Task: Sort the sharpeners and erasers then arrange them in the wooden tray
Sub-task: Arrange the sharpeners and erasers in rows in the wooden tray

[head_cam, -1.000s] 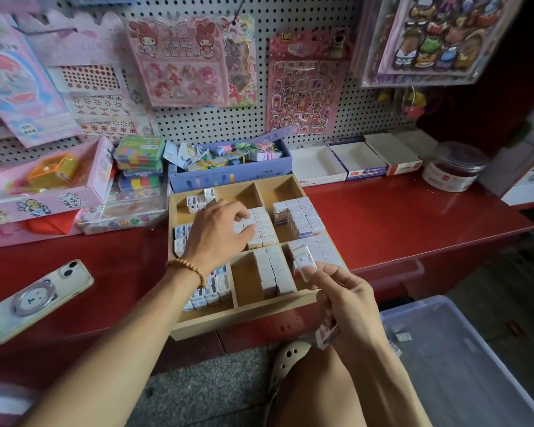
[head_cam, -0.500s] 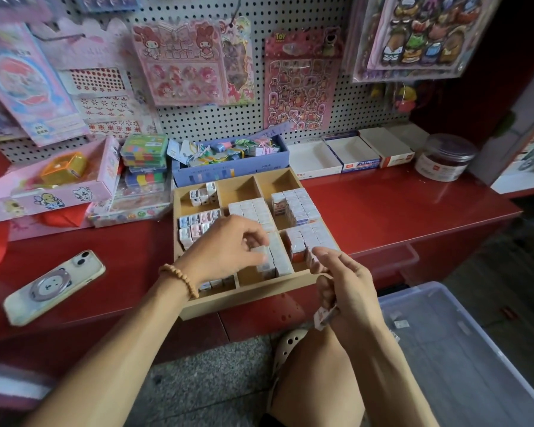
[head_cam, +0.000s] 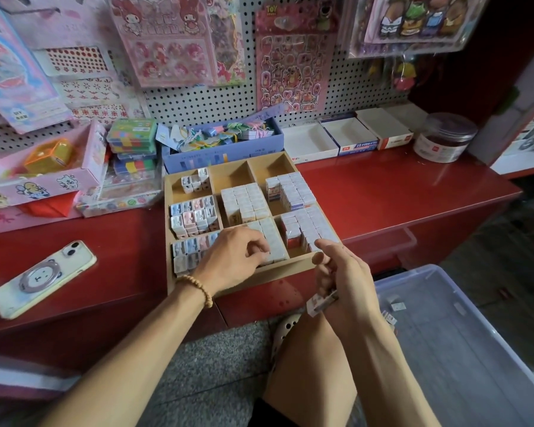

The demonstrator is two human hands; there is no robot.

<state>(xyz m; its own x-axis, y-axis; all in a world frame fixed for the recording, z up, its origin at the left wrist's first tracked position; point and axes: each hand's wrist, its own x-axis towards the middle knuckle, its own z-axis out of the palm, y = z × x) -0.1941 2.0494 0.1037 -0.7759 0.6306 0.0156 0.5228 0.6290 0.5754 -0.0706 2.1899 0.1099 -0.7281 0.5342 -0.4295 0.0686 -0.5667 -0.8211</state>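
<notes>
While your left hand (head_cam: 232, 260) is pressing curled fingers onto the erasers (head_cam: 270, 241) in the wooden tray (head_cam: 253, 278), front-middle compartment, sharpeners (head_cam: 195, 215) are filling its left side. Your right hand (head_cam: 342, 275) is hovering at the tray's front-right corner, fingers clamped on a small packet (head_cam: 319, 303).

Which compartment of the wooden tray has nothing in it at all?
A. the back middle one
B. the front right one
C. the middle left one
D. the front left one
A: the back middle compartment of the wooden tray shows only bare wood, while the left and front ones hold sharpeners or erasers.
</notes>
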